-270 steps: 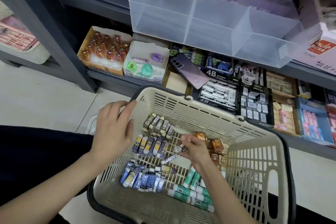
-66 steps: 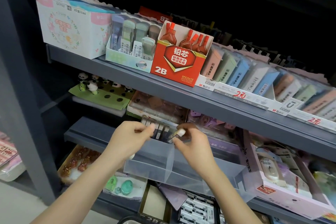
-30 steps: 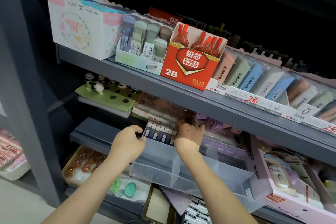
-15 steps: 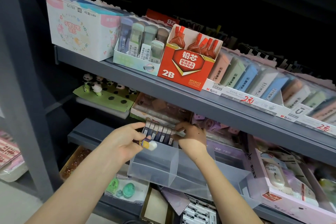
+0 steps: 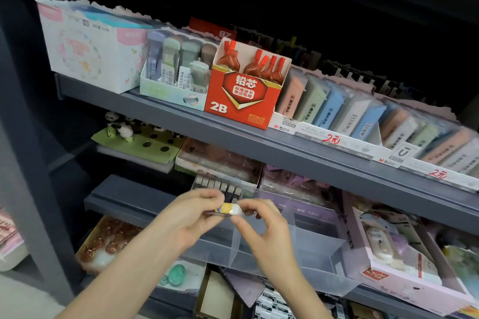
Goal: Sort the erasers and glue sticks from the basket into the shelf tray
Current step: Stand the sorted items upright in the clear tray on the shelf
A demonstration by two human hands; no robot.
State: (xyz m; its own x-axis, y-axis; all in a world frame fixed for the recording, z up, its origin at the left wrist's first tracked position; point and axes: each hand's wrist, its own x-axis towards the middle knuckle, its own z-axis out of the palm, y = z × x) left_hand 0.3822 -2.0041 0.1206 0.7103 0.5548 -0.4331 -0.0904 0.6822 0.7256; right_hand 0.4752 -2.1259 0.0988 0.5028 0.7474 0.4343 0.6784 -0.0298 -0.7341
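- Centrally, a small eraser, white-tipped with a yellow sleeve, is held just above the left compartment of the clear tray.
- Its sleeved end is gripped by the curled left hand; its white tip is pinched by the right hand.
- A row of erasers is stood at that compartment's back.
- The tray's rear is overhung by a grey shelf.

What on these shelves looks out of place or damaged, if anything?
The white floral box on the upper shelf has a ragged, roughly torn top edge, and so does the display box of pastel cases further right. The clear tray juts forward past the front edge of its shelf. Nothing looks spilled.
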